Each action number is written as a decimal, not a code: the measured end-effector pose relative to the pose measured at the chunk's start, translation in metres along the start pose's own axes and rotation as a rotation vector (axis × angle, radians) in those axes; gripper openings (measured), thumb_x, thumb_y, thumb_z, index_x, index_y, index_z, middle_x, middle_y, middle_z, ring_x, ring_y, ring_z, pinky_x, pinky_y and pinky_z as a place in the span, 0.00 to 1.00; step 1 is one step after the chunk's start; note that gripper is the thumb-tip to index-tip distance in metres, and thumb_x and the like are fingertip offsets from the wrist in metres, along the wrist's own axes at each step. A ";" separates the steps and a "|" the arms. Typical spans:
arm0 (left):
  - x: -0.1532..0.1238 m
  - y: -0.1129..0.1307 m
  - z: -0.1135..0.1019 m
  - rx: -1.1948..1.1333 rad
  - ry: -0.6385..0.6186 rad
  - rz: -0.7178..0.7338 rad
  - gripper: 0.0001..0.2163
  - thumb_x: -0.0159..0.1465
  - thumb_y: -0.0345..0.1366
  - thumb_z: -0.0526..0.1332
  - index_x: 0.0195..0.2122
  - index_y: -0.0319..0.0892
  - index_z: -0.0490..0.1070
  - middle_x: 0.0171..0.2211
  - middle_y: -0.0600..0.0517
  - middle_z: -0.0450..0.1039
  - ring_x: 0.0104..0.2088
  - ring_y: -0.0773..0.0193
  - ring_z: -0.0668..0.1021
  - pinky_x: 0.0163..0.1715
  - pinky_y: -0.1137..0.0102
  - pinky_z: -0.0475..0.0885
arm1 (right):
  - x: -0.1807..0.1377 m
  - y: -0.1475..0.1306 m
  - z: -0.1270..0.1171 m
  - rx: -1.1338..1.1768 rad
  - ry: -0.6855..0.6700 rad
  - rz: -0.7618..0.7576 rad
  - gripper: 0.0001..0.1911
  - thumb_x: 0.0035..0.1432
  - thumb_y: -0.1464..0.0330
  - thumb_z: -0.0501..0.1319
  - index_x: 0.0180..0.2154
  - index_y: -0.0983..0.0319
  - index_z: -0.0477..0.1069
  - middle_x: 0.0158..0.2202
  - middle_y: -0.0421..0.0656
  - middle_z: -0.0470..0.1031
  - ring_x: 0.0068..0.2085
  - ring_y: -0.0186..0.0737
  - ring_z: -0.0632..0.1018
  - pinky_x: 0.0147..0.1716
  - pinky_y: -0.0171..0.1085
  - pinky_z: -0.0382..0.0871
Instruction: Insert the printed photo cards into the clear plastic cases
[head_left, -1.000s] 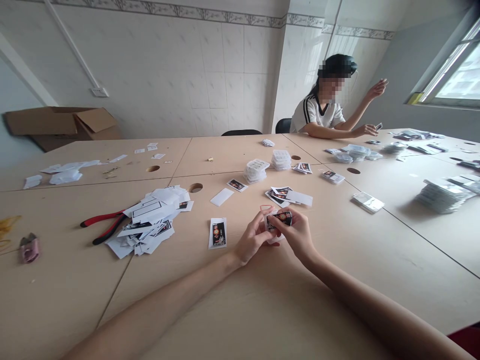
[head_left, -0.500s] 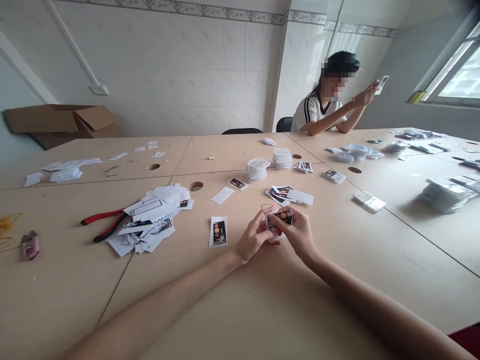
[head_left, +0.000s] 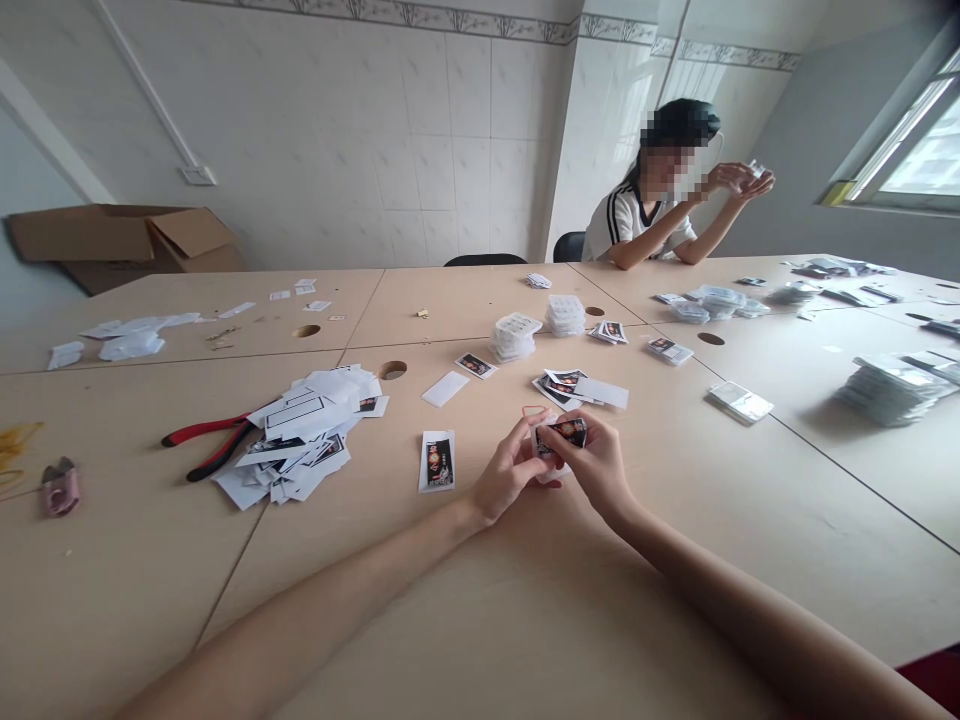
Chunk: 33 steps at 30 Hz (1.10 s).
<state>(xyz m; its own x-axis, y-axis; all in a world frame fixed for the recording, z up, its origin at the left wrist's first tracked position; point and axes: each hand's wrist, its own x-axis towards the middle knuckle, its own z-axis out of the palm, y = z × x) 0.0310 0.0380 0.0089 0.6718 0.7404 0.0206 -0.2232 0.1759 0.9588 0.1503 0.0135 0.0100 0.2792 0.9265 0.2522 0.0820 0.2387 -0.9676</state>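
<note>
My left hand [head_left: 504,480] is closed around a small clear plastic case [head_left: 537,440], partly hidden by the fingers. A black printed label [head_left: 571,432] lies over the case, pinched by the thumb and fingers of my right hand [head_left: 600,460]. Both hands meet just above the tabletop. To their left lies a label on white backing [head_left: 437,462]. Just beyond them is a loose pile of similar labels [head_left: 559,387] with a blank white strip [head_left: 602,393] on top.
Red-handled pliers [head_left: 210,435] lie partly under a heap of paper slips [head_left: 315,430]. Pink clippers [head_left: 60,488] are at far left. Stacked plastic cases [head_left: 514,338] stand beyond my hands, and more packs [head_left: 896,390] at right. A co-worker [head_left: 637,225] sits across the table.
My hands keep nearly the same grip and position on the case and label. Across the table, the co-worker has brought both hands together around the raised item.
</note>
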 end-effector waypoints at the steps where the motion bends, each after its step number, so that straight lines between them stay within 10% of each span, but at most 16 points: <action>1: 0.000 0.000 0.000 -0.001 0.001 -0.003 0.25 0.51 0.28 0.56 0.51 0.48 0.57 0.28 0.54 0.64 0.30 0.67 0.68 0.35 0.65 0.67 | 0.000 0.000 0.000 0.000 -0.001 0.000 0.08 0.46 0.66 0.60 0.22 0.63 0.63 0.17 0.36 0.65 0.18 0.29 0.66 0.17 0.30 0.60; 33: 0.002 -0.003 0.002 0.000 0.042 0.001 0.20 0.55 0.33 0.53 0.50 0.49 0.58 0.28 0.54 0.63 0.29 0.69 0.67 0.32 0.68 0.69 | 0.000 0.006 0.001 -0.071 0.036 -0.064 0.08 0.46 0.65 0.59 0.24 0.64 0.65 0.18 0.37 0.66 0.19 0.31 0.67 0.18 0.31 0.60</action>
<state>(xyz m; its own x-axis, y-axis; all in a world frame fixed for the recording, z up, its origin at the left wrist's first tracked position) 0.0345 0.0381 0.0071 0.6413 0.7673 0.0092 -0.2237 0.1755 0.9587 0.1496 0.0149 0.0042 0.3052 0.8988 0.3145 0.1680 0.2742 -0.9469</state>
